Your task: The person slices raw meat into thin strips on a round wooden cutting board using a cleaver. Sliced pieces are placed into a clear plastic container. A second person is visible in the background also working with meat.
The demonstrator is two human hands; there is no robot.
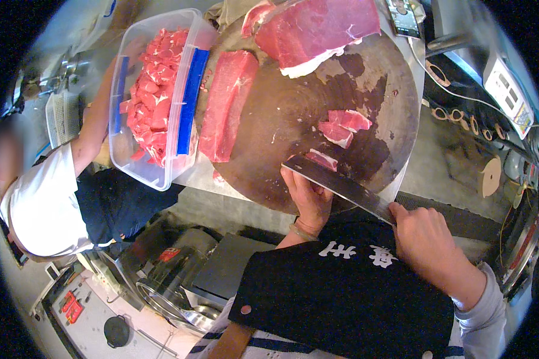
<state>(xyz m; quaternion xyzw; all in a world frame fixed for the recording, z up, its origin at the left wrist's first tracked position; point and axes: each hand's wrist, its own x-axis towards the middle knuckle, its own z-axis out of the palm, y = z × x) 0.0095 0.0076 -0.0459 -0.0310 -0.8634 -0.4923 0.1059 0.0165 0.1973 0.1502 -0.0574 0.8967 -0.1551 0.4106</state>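
Note:
My right hand (424, 238) is closed round the handle end of a broad, dark-bladed cleaver (350, 190), at the near right edge of a round wooden chopping block (292, 121). Partly covered by the blade, my left hand (310, 195) has its fingers bent up against the blade's near side; whether it holds anything is hidden. A narrow meat slice (322, 160) lies just beyond the blade. Farther off are a few cut meat pieces (342, 128). A long strip of red meat (229, 105) rests at the block's left, and a large slab of meat (316, 31) at its far side.
Left of the block stands a clear plastic tub (173, 168) with blue clips, heaped with sliced meat (152, 101). Another person (45, 202) stands beyond it, an arm behind the tub. A phone (403, 18) with a cable sits far right. Steel pots (161, 296) are below left.

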